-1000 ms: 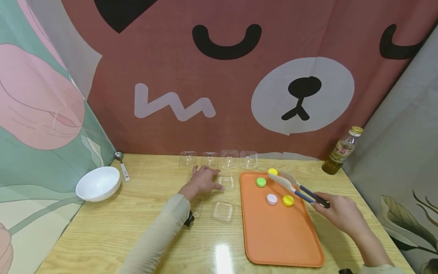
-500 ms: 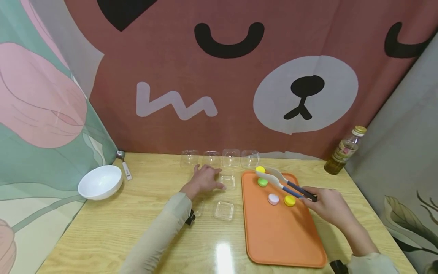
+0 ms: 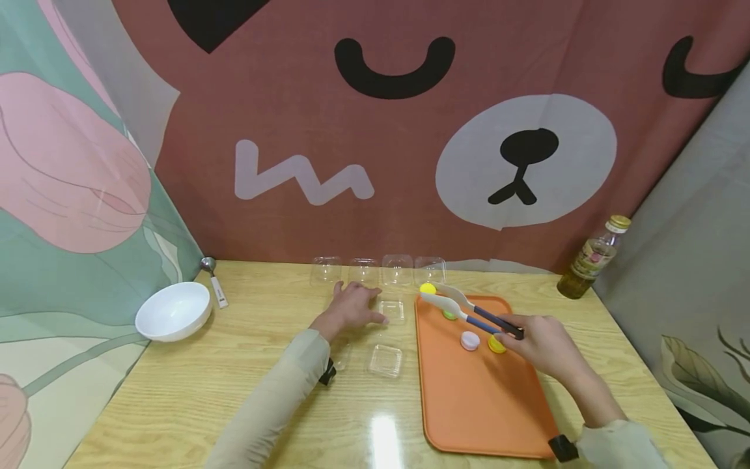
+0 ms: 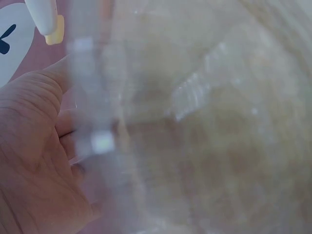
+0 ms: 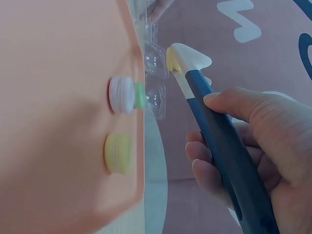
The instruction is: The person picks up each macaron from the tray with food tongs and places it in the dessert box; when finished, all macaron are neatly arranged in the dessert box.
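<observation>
My right hand (image 3: pixel 545 342) grips a pair of tongs (image 5: pixel 219 146) with dark blue handles and whitish tips. Between the tips is a yellow macaron (image 3: pixel 428 288), held above the tray's far left corner. On the orange tray (image 3: pixel 480 404) lie a pale lilac macaron (image 3: pixel 470 341), a second yellow macaron (image 3: pixel 497 344) partly behind the right hand, and a green macaron (image 3: pixel 449 314) partly covered by the tongs. My left hand (image 3: pixel 351 306) has thumb and forefinger spread at the left side of a small clear plastic box (image 3: pixel 392 311). Blurred clear plastic (image 4: pixel 209 131) fills much of the left wrist view.
Several clear plastic pieces, one a clear cup (image 3: pixel 397 269), line the table's back edge. Another clear box (image 3: pixel 385 360) stands nearer. A white bowl (image 3: pixel 174 311) and a metal spoon (image 3: pixel 215 283) are at the left; a glass bottle (image 3: pixel 592 260) stands at the back right.
My right hand has moved left with the tongs, carrying the yellow macaron from above the tray's far side to its far left corner. The left hand has stayed at the clear box.
</observation>
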The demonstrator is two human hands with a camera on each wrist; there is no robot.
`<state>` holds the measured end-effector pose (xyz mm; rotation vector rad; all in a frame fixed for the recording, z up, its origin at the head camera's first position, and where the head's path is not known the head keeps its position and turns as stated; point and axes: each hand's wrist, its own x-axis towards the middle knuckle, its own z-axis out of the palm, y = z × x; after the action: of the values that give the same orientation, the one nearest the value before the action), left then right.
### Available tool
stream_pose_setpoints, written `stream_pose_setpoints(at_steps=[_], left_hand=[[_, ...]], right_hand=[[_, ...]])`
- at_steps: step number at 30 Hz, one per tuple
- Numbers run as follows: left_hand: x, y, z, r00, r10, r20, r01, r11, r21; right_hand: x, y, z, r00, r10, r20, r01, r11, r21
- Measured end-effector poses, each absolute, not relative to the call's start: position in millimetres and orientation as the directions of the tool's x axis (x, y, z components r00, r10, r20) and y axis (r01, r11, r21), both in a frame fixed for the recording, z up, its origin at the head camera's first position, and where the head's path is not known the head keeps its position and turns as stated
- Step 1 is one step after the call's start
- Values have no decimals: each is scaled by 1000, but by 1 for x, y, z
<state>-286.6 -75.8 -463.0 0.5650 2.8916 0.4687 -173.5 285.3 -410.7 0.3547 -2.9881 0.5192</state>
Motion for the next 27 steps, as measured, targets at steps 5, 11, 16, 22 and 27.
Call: stream_pose_setpoints(at_steps=[5, 11, 16, 22, 27], left_hand=[[-286, -76, -461, -920, 382, -90, 332, 880, 339], [-286, -74, -461, -917, 387, -95, 333, 876, 349], [-286, -74, -460, -920, 377, -104, 322, 881, 347], [-287, -74, -462, -921, 377, -94, 324, 878, 353], [-288, -73, -465, -921, 379, -87, 326, 876, 355]], right_hand=[[-178, 274, -410, -961, -237, 143, -272, 904, -330], [-182, 263, -413, -957, -269, 109, -290, 891, -349], [-186, 254, -416, -948, -303, 101, -319, 883, -344], [-192, 245, -420, -929, -351, 116, -369, 864, -343], [-194, 240, -423, -928, -361, 93, -369, 852, -371]])
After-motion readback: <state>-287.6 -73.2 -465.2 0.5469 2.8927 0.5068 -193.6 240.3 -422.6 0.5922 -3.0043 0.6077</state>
